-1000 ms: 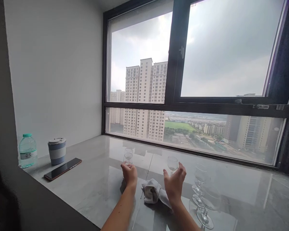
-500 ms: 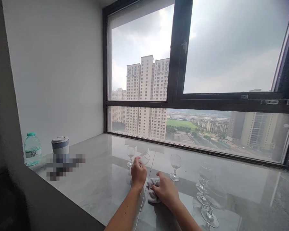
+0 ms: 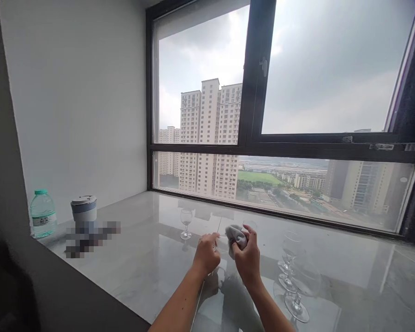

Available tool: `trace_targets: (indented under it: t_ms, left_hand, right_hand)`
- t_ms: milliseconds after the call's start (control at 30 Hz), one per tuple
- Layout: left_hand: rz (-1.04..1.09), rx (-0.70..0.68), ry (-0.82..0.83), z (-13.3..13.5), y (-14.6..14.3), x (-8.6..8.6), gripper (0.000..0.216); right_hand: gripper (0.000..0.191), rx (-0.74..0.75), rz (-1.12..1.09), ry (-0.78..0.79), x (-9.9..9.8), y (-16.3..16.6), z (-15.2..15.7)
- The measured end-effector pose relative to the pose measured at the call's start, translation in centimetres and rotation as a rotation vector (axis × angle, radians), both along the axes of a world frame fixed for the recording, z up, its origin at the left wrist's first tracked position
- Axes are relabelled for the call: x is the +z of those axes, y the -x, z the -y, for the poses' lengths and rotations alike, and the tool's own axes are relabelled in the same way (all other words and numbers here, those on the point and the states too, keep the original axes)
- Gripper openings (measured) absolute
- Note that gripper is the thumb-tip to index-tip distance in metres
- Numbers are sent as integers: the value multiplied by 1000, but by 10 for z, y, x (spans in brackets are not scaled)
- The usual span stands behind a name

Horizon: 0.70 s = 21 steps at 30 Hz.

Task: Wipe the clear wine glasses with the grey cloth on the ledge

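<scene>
Head view, lower centre: my left grip (image 3: 206,255) pinches a mostly hidden glass (image 3: 222,236); my right grip (image 3: 248,259) clutches the cloth (image 3: 235,235) beside it, lifted off the desk (image 3: 134,258) since the earlier frame. Lower left, the bottle (image 3: 43,207) has a label (image 3: 44,219) too small to read.

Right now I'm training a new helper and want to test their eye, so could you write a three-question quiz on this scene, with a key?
1. Which hand holds the gray cloth?
(a) the left
(b) the right
(c) neither
2. True or false: in this view, the green-capped bottle stands to the left of the lidded cup.
3. Fill in the blank with "upright" or "sideways": the stemmed glass farthest left in view stands ____ on the ledge.

Key: 1. b, the right hand; 2. true; 3. upright.
</scene>
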<state>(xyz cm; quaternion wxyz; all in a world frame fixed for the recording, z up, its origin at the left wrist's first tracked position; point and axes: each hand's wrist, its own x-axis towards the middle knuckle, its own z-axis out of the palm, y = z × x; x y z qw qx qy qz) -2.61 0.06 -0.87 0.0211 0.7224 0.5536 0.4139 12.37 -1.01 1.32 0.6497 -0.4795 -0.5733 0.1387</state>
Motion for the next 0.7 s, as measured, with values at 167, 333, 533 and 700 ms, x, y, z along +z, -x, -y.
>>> trace_targets:
  t_ms: [167, 333, 533, 700]
  left_hand:
    - [24, -77, 13, 1, -3, -2, 53]
    - [38, -41, 41, 5, -4, 2, 47]
    - [74, 109, 38, 9, -2, 11, 45]
    - [39, 128, 17, 7, -1, 9, 50]
  right_hand:
    - [59, -78, -53, -53, 0, -1, 2]
    - [55, -52, 21, -56, -1, -1, 3]
    - [51, 86, 202, 90, -6, -2, -3]
    - [42, 108, 203, 117, -4, -4, -2]
